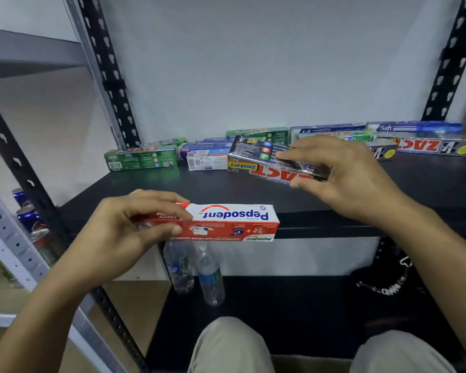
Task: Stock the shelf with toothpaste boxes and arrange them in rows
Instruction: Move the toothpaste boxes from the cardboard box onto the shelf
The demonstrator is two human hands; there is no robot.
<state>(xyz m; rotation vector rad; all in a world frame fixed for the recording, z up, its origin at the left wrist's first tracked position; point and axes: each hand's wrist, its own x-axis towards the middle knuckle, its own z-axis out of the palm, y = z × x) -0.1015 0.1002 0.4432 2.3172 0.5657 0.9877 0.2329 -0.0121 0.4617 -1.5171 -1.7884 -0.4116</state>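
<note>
Pepsodent box (226, 222): red and white, held level at the front lip of the shelf (199, 187), print upside down to the camera. Long axis runs left-right, parallel to the shelf edge.

Left grip (124, 227): closed round the box's left end, thumb below, fingers over the top. The rest of the box juts out to the right of the grip. Open shelf board lies straight ahead of it.

Right grip (347, 173): further in over the shelf, pinching the right end of a black Zact Smokers box (264, 160). That box lies roughly left-right too, left end near the back row and tilted; whether it touches the board I cannot tell.

Judgement: the left grip is the nearer one for the Pepsodent box; a plain push forward would bring it in with no turn needed.

Beyond both grips, the back row: green box (141, 158) ahead-left, white box (207, 161) just beside the Smokers box, Saft boxes (414, 127) and a silver Zact box (428, 146) ahead-right.

In the way: the Smokers box and right grip, ahead-right of the Pepsodent box.

Below the left grip: water bottles (210, 275). Far left: cans (27, 214).
</note>
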